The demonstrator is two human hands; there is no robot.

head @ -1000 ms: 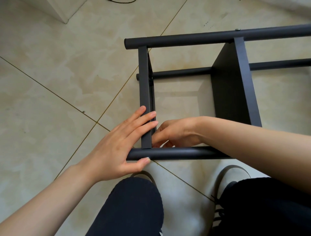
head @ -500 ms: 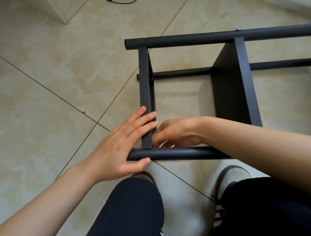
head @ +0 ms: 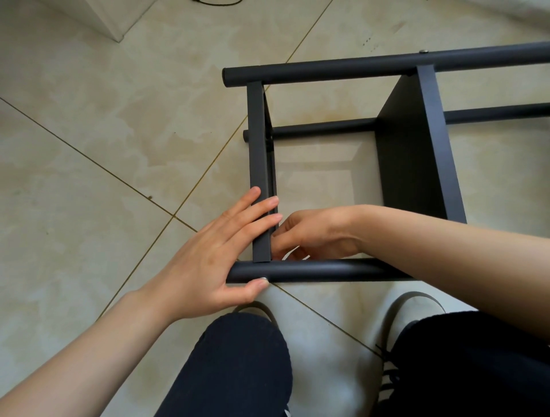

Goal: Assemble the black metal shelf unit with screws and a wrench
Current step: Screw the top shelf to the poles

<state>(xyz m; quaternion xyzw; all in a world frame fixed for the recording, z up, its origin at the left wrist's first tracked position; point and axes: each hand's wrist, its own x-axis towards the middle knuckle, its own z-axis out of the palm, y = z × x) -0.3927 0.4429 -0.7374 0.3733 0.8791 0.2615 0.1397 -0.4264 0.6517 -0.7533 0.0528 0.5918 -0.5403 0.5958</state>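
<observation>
The black metal shelf unit (head: 327,269) lies on its side on the tiled floor in front of me. My left hand (head: 214,253) rests flat on it, straight fingers across the end shelf panel (head: 257,148) and thumb against the near tube. My right hand (head: 315,235) reaches inside the frame with its fingers curled at the corner where that panel meets the near tube. What those fingers hold is hidden; a pale sliver shows beneath them. A screw head (head: 423,51) sits on the far tube above the second shelf panel (head: 413,154).
My knees in dark trousers (head: 238,366) and a shoe (head: 413,303) are close below the near tube. A white furniture corner (head: 113,20) stands at the top left, and a dark cable (head: 214,2) lies at the top edge. Tiled floor spreads to the left.
My right hand's fingers have shifted slightly at the corner joint. My left hand and the shelf unit have stayed where they were.
</observation>
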